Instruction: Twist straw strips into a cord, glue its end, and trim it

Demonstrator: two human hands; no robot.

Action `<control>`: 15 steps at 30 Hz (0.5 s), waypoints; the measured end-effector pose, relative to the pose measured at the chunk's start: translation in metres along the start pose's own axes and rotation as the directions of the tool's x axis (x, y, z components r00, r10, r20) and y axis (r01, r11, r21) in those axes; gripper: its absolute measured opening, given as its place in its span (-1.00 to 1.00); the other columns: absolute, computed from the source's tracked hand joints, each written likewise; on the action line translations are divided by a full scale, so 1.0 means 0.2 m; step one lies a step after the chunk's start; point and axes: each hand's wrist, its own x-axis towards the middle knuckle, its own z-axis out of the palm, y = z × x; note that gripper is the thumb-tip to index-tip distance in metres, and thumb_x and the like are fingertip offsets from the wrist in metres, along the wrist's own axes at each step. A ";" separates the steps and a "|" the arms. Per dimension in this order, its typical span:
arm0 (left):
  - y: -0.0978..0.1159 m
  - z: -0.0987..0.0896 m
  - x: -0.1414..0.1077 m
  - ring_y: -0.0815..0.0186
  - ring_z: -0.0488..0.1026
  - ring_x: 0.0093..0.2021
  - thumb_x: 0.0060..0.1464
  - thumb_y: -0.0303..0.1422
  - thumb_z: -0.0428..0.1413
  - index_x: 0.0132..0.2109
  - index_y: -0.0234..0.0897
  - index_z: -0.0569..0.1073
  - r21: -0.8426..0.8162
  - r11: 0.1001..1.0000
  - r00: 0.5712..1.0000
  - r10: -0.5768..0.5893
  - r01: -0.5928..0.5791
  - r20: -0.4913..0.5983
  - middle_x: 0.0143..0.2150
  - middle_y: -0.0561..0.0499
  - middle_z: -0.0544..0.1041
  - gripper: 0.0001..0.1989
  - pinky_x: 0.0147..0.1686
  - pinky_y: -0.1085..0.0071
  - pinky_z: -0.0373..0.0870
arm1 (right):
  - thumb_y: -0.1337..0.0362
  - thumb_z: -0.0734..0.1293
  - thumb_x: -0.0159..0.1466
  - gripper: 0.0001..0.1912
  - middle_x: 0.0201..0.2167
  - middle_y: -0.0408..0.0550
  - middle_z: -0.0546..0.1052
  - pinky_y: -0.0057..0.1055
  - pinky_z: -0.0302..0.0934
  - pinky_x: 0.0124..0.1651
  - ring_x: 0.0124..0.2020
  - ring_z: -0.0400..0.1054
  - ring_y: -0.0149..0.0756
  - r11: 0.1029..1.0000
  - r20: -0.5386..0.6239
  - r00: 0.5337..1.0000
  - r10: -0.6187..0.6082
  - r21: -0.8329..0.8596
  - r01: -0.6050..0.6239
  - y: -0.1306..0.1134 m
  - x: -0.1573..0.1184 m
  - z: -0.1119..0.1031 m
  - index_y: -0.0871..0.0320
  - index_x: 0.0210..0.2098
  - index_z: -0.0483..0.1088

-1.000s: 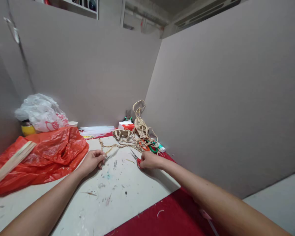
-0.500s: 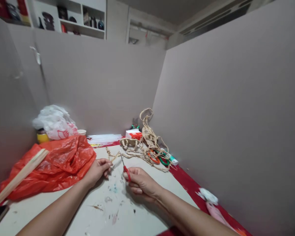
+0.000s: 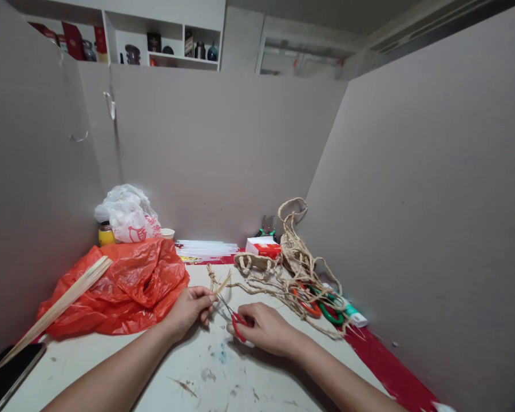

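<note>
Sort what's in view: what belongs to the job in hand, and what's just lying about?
Job:
- red-handled scissors, in the right hand
- pale strip, in the left hand
- probably the braided cord

Lying about, apparently:
- red bag
- white bag
- yellow jar
- cup
- red-and-white box

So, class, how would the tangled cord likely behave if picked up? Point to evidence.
The tangled cord would probably droop, since its strands curve loosely. It looks light for its bulk, with open gaps between thin strands. It might snag, because some strands overlap the orange ring.
</note>
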 end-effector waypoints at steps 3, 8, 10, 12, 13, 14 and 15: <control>0.00 0.01 0.00 0.55 0.15 -0.75 -0.20 -0.21 0.28 -0.39 -0.38 0.44 0.019 1.000 1.000 -0.020 0.020 0.018 -0.66 0.13 0.37 -0.68 -0.71 0.56 0.23 | -0.03 0.26 0.15 -0.58 -0.66 -0.24 0.21 -0.48 -0.18 -0.53 -0.58 0.03 -0.46 0.996 -0.005 1.000 -0.006 0.092 0.007 0.01 0.03 0.02 0.17 -0.62 0.22; 0.01 0.02 -0.01 0.56 0.14 -0.76 -0.21 -0.22 0.29 -0.42 -0.37 0.44 0.042 0.998 0.999 -0.037 0.035 0.036 -0.67 0.14 0.36 -0.69 -0.71 0.56 0.23 | 0.09 0.31 0.10 -0.64 -0.70 -0.27 0.13 -0.50 -0.18 -0.54 -0.59 -0.03 -0.49 0.958 -0.013 0.999 0.031 0.287 -0.026 0.05 0.04 0.09 0.18 -0.67 0.19; 0.02 0.02 -0.01 0.55 0.16 -0.75 -0.21 -0.22 0.29 -0.41 -0.38 0.45 0.048 0.998 0.999 -0.040 0.038 0.034 -0.67 0.14 0.36 -0.69 -0.70 0.56 0.23 | 0.15 0.32 0.08 -0.67 -0.71 -0.28 0.13 -0.51 -0.17 -0.55 -0.60 -0.03 -0.49 0.923 0.001 0.998 0.060 0.381 -0.056 0.06 0.04 0.11 0.18 -0.68 0.20; 0.02 0.02 -0.01 0.55 0.17 -0.75 -0.21 -0.22 0.28 -0.41 -0.38 0.45 0.052 0.998 0.999 -0.041 0.039 0.030 -0.67 0.14 0.36 -0.70 -0.70 0.56 0.22 | 0.18 0.32 0.07 -0.69 -0.73 -0.28 0.14 -0.52 -0.17 -0.56 -0.61 -0.02 -0.50 0.899 0.015 0.997 0.076 0.431 -0.075 0.07 0.04 0.12 0.19 -0.68 0.22; 0.02 0.02 -0.01 0.55 0.17 -0.75 -0.21 -0.22 0.28 -0.41 -0.38 0.45 0.053 0.998 0.999 -0.040 0.038 0.028 -0.67 0.14 0.36 -0.70 -0.70 0.56 0.22 | 0.19 0.31 0.07 -0.70 -0.74 -0.28 0.15 -0.53 -0.17 -0.57 -0.62 -0.02 -0.51 0.894 0.020 0.997 0.078 0.442 -0.078 0.07 0.04 0.12 0.19 -0.69 0.23; 0.01 0.02 -0.01 0.55 0.17 -0.75 -0.21 -0.22 0.28 -0.40 -0.38 0.45 0.053 0.998 0.999 -0.038 0.036 0.026 -0.67 0.14 0.36 -0.70 -0.70 0.55 0.22 | 0.20 0.30 0.08 -0.71 -0.75 -0.27 0.17 -0.53 -0.16 -0.57 -0.63 -0.01 -0.51 0.890 0.023 0.997 0.077 0.450 -0.079 0.06 0.04 0.12 0.20 -0.69 0.24; 0.01 0.02 -0.01 0.55 0.16 -0.75 -0.21 -0.22 0.28 -0.40 -0.38 0.45 0.054 0.998 0.999 -0.036 0.035 0.025 -0.67 0.14 0.36 -0.70 -0.70 0.55 0.22 | 0.22 0.30 0.08 -0.72 -0.75 -0.27 0.18 -0.53 -0.16 -0.58 -0.64 -0.01 -0.51 0.884 0.026 0.997 0.076 0.462 -0.079 0.06 0.04 0.12 0.20 -0.69 0.25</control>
